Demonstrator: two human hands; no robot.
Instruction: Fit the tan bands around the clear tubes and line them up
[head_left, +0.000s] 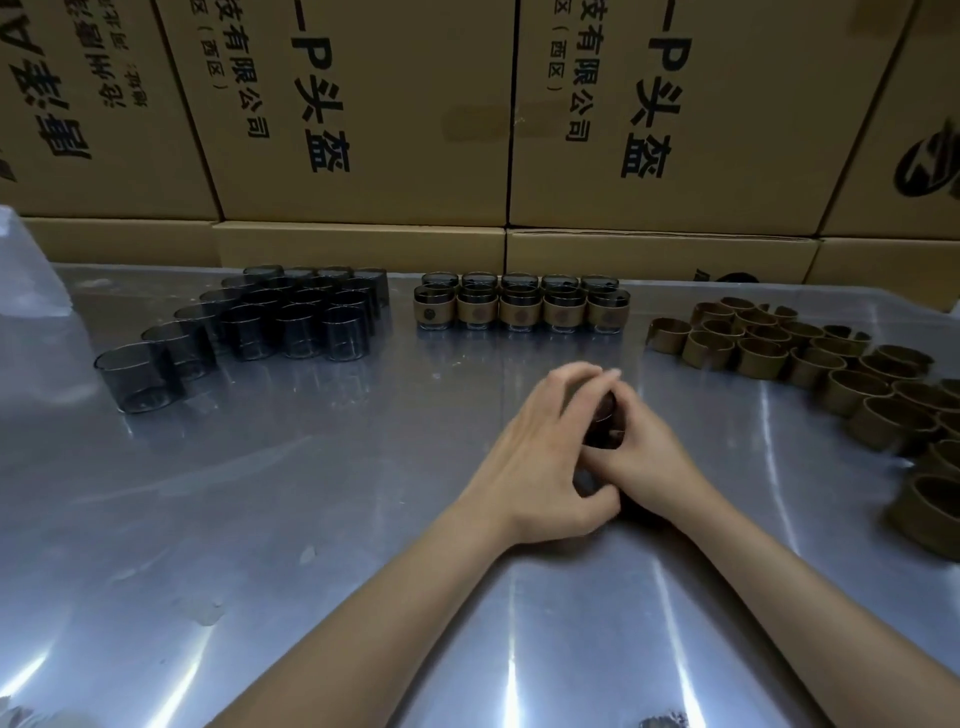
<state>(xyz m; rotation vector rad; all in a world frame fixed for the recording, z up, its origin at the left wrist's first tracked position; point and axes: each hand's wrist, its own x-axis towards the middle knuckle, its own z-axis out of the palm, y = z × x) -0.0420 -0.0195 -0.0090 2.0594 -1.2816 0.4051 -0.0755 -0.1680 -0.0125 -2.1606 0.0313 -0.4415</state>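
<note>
Just in front of the banded tubes (522, 306) lined up in two rows, the left hand (545, 452) and right hand (644, 457) curl together around one dark tube (605, 410), with bare clear tubes (291, 317) to the rows' left and loose tan bands (810, 358) to their right.

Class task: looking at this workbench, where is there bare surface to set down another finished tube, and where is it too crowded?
Bare table lies left of the left hand, in front of the unbanded tubes. A narrower patch separates both hands from the banded tubes. The right side is crowded with loose tan bands beyond the right hand.
</note>
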